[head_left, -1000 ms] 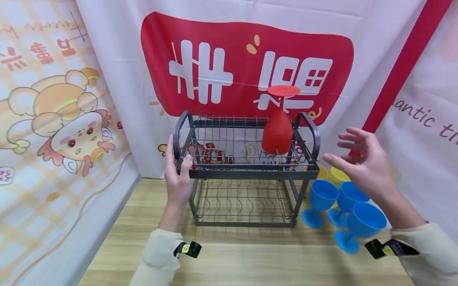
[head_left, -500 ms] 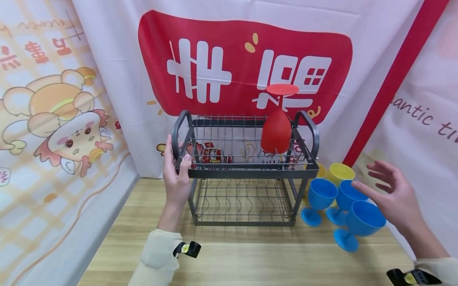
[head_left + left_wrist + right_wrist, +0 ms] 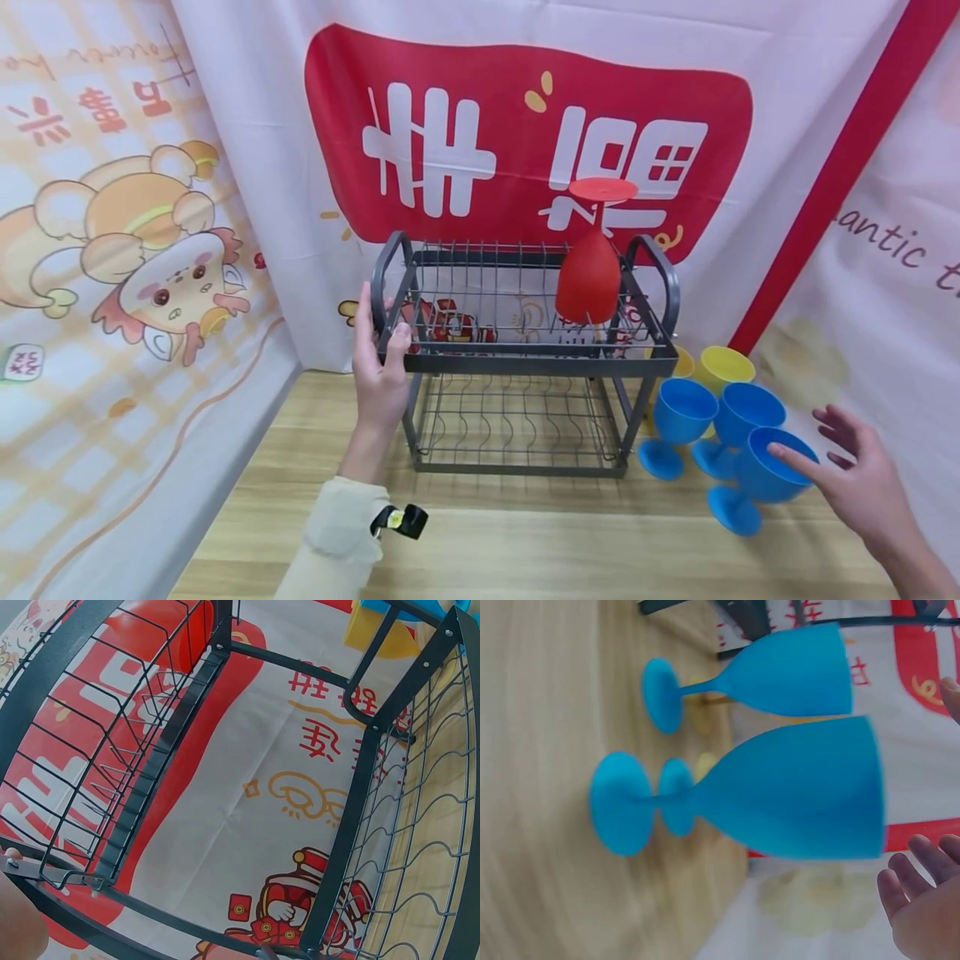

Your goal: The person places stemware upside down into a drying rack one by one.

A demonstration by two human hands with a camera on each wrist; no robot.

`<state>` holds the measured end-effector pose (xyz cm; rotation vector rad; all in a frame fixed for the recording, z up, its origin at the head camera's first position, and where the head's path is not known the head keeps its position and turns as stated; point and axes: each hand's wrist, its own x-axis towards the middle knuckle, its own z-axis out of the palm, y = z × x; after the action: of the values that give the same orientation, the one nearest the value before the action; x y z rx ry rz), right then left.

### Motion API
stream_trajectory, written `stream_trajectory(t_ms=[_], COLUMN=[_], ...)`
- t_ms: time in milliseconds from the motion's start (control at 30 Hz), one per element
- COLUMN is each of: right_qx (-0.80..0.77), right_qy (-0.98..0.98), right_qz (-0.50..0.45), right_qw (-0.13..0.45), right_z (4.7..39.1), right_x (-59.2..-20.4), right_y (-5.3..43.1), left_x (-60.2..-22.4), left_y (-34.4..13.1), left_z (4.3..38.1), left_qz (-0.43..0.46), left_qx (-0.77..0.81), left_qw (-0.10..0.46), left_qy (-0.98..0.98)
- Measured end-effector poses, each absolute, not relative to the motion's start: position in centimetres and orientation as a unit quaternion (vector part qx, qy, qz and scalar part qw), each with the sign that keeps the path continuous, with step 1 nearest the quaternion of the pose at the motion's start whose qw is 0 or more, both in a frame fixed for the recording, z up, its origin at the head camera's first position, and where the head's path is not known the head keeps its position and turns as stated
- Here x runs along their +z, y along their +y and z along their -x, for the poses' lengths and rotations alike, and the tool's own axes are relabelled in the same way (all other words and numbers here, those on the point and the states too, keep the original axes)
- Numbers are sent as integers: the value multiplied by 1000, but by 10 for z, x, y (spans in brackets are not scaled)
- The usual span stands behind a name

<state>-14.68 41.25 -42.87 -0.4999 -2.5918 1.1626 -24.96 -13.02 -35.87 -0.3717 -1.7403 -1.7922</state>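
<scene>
A dark grey two-tier dish rack (image 3: 540, 365) stands on the wooden table. My left hand (image 3: 381, 387) holds its upper left corner, thumb on the front of the frame and fingers on the outer side. An upside-down red goblet (image 3: 588, 279) sits in the upper tier at the right. Three blue goblets stand upright right of the rack, and the front blue goblet (image 3: 772, 479) is nearest to my right hand (image 3: 862, 487). That hand is spread, its thumb overlapping the goblet's rim in the head view. In the right wrist view, its fingers (image 3: 930, 862) are beside the rim of the goblet.
Yellow goblets (image 3: 723, 367) stand behind the blue ones, partly hidden by them and the rack. A printed cloth (image 3: 525, 50) hangs close behind the rack, and another patterned cloth (image 3: 150, 250) lines the left side. The wooden table (image 3: 480, 550) extends in front of the rack.
My right hand has moved right and down, from beside the rack's upper right corner to the front blue goblet. My left hand has stayed on the rack.
</scene>
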Motion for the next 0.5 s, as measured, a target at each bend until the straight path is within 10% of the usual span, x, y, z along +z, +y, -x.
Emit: stream_trajectory(t_ms=[500], right_qx=[460], right_qy=[-851], right_qz=[246], right_qw=[63], right_z=[150], right_x=[-475], right_y=[423], left_x=[-357], left_y=[-131], left_z=[249], left_qz=[135], left_qx=[-672], left_qw=[304], left_qy=[-661])
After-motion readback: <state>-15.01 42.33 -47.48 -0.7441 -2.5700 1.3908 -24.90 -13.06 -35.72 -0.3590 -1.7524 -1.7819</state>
